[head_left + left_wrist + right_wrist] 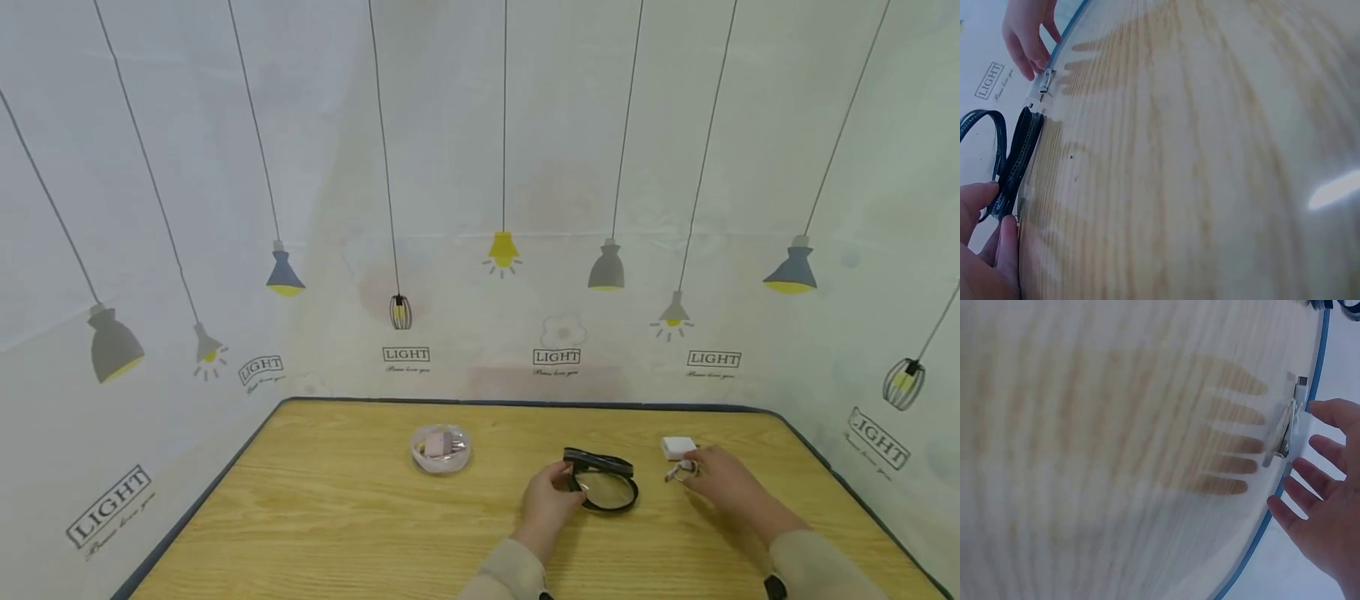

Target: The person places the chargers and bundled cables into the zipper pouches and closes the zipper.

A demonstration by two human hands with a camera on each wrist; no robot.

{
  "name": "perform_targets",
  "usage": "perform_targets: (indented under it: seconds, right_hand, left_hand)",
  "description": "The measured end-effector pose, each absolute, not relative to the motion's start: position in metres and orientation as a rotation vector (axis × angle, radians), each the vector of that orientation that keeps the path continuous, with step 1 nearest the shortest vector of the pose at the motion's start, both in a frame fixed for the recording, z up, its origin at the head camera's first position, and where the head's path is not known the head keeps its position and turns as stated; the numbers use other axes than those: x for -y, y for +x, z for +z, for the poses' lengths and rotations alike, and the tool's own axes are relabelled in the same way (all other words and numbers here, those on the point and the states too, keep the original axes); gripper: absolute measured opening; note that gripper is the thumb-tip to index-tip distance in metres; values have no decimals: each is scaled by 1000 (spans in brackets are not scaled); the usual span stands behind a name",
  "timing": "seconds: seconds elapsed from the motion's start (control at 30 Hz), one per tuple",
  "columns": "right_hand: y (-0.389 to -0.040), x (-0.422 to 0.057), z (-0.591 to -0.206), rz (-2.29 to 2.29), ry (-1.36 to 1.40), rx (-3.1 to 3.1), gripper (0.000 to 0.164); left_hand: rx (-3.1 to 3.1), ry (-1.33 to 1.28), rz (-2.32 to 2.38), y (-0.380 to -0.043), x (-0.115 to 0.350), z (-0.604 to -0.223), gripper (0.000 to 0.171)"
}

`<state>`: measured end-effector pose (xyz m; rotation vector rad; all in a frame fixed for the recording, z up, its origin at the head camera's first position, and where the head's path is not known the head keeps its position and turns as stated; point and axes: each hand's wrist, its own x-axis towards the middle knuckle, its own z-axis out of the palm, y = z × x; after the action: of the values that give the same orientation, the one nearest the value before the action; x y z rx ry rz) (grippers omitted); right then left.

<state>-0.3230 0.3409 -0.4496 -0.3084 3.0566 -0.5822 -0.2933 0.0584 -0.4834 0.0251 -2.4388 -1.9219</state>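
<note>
My left hand (551, 504) pinches the left edge of a small round zip case (597, 460) with a black rim and a see-through face. The case stands unfolded on the table, its lid raised; in the left wrist view, thumb and fingers grip the black zip case (1019, 156) at its edge. On the right, my right hand (726, 487) is beside a small bundled white cable (681, 471). The right wrist view shows that hand (1332, 481) with fingers spread, close to the cable (1286, 428), whose metal plug points up.
Just behind the cable lies a white square block (678, 447), perhaps a charger. Left of centre, a clear round dish (441, 467) holds a pink plug adapter (438, 443) and other small items. The wooden table (337, 517) has a dark blue edge, with a printed curtain (480, 317) around it.
</note>
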Motion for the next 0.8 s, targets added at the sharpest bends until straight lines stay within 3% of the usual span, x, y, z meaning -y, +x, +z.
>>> perform_targets:
  seconds: [0.33, 0.8]
  right_hand:
    - [-336, -345, -453, -687, -155, -2952, 36]
    - [-339, -351, -458, -774, -1, -2895, 39]
  left_hand:
    - [2430, -13, -1846, -291, -56, -480, 47]
    - [2444, 11, -1861, -291, -56, -478, 46]
